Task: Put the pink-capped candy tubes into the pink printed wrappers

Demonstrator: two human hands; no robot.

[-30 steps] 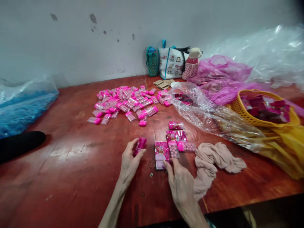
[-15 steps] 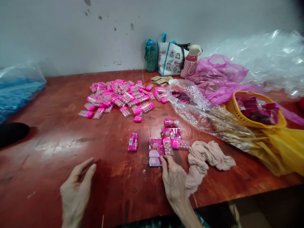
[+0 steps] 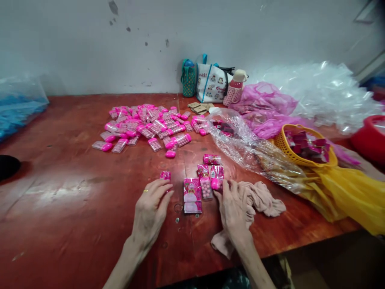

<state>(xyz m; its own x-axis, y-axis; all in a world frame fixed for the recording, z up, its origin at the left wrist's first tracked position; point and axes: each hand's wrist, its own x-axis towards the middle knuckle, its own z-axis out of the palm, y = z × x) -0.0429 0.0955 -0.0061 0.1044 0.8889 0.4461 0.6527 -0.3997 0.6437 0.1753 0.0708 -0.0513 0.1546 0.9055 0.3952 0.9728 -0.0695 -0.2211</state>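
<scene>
My left hand [image 3: 152,208] has its fingers and thumb closed over the near end of a small pink printed packet [image 3: 165,175]; the grip itself is partly hidden. My right hand [image 3: 233,208] pinches a clear candy box with a pink cap [image 3: 215,184], most of it hidden behind the fingers. Between the hands lie a flat pink printed card or sachet [image 3: 192,189] and another clear box of pink round candies [image 3: 206,188]. Just beyond them are more pink packets [image 3: 212,159]. A crumpled beige cloth [image 3: 266,198] lies beside and under my right hand.
A pile of pink-capped candy boxes [image 3: 147,122] spreads over the red-brown table [image 3: 75,224]. To the right are clear plastic wrap [image 3: 240,138], a yellow basket [image 3: 281,146] of dark pink packets and a yellow bag [image 3: 345,192]. Bags and a bottle [image 3: 236,86] stand by the wall.
My left hand has moved right and forward onto the pink packet. My right hand has left the flat card and shifted right to the capped candy box. The view has shifted slightly.
</scene>
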